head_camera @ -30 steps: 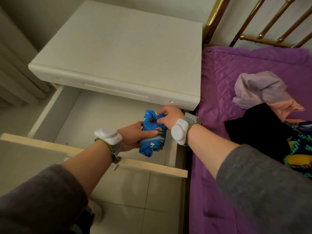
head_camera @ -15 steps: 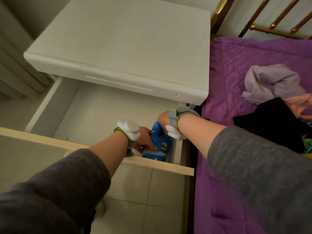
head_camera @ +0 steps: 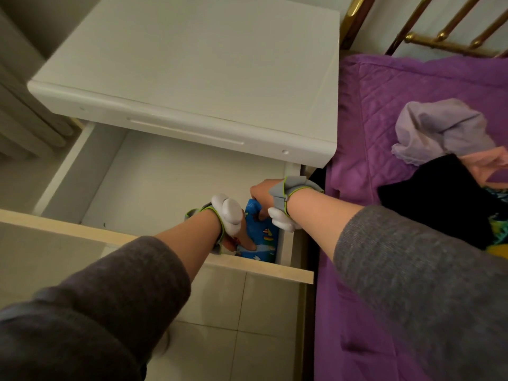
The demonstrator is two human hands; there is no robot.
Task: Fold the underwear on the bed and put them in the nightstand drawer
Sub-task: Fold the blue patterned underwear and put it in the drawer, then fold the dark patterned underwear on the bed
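Your two hands are down in the open drawer (head_camera: pixel 154 185), at its near right corner, both on the folded briefs (head_camera: pixel 261 237). The blue briefs sit tucked against the right wall and the front panel, standing more or less on edge, with the long side running near to far as far as you can judge. Your left hand (head_camera: pixel 239 240) presses in from the left, a fingertip flat on the lower part of the cloth; your right hand (head_camera: pixel 261 195) comes from above and the far side, fingers curled over the top edge and pinching it. Neither hand is spread; most of the fingers are hidden behind the wrists and the white wristbands (head_camera: pixel 229 213), so you cannot tell how firm the grip is. The briefs lie directly under and between your hands, so letting go looks like a matter of lifting straight up and back, right hand first since it holds the top fold. The next pieces, a lilac one (head_camera: pixel 439 127) and a black one (head_camera: pixel 428 199), lie in a heap on the purple bed (head_camera: pixel 412 78) to your right, nearer your right hand. The briefs carry small sailboat prints but no words you can read, and no brand or label shows on the nightstand (head_camera: pixel 192 64).
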